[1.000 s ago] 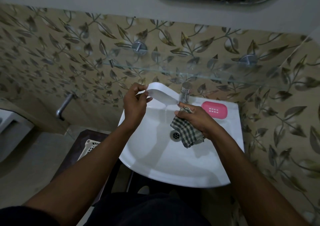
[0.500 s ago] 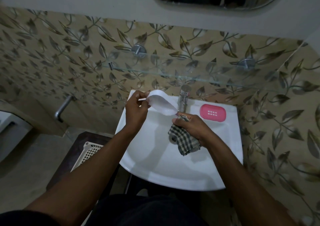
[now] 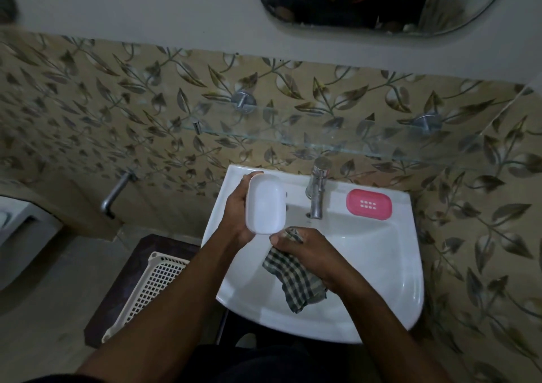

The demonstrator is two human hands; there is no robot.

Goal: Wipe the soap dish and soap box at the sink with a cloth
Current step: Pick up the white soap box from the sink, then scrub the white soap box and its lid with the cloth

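Left hand (image 3: 237,215) cradling one white soap box (image 3: 265,204), right hand (image 3: 308,248) gripping one cloth (image 3: 293,280)

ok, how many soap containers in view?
2. A white soap box held in the left hand over the sink's left side; a pink soap dish on the rim right of the tap. None visibly hidden.

A home bathroom. A white wall-hung sink (image 3: 390,280) with a chrome tap (image 3: 318,190) fills the lower centre, a pink soap dish (image 3: 368,204) on its rim. Above it run a glass shelf (image 3: 293,136) on metal pegs, leaf-patterned wall tiles (image 3: 117,104) and, at the upper right, a mirror (image 3: 381,1). A white plastic basket (image 3: 149,289) sits at lower left.
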